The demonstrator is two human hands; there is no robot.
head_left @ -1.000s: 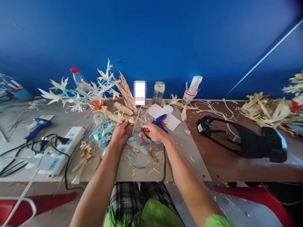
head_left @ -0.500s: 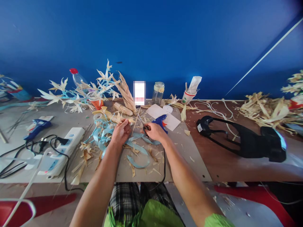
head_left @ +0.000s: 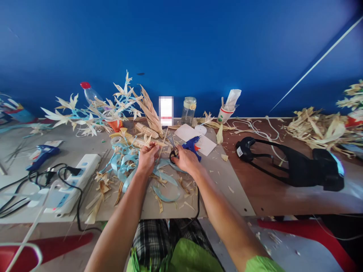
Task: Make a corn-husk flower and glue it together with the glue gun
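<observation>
Deep blue wall [head_left: 181,45] is backing a long counter [head_left: 227,181], grey board over brown wood, littered with husk scraps and loops of light-blue paper ribbon [head_left: 120,166]. Left hand [head_left: 147,158] is sitting slightly farther up the counter than a second ago, its fingers [head_left: 153,145] pinching together on a small cream husk flower [head_left: 147,141] just beside a thin pale wooden stick [head_left: 163,140]; whether the stick is sharing that pinch, cannot tell. Right hand [head_left: 185,160] is gripping black-handled steel scissors [head_left: 172,146], fingers curled shut through the loops. Change: blades were lying across toward the stick a second ago, now pointing away up the counter, close to a blue plastic glue gun [head_left: 191,144]. Judgement: no cut is being made at this instant; the flower is staying in the left pinch. Around them, a white power strip [head_left: 75,177] is lying left, a black strapped headset [head_left: 297,166] right, dried husk heaps [head_left: 317,128] far right.
</observation>
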